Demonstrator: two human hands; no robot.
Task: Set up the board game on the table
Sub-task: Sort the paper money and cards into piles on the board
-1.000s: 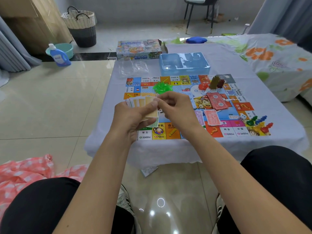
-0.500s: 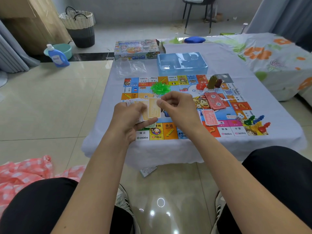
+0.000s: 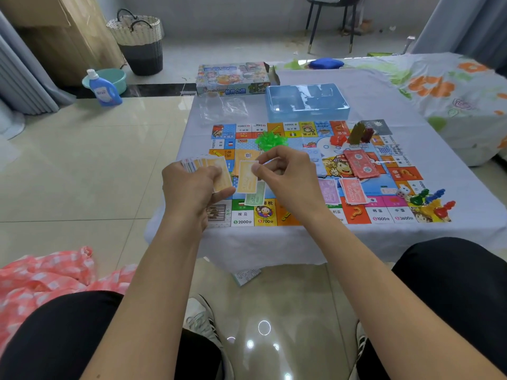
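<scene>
A: Over the board, near edge: my left hand grips the fanned money stack; right hand fingers pinch one orange note.

B: Next?

A: I'd lay it flat on the matching pile, edges squared, one note per pull.
</scene>
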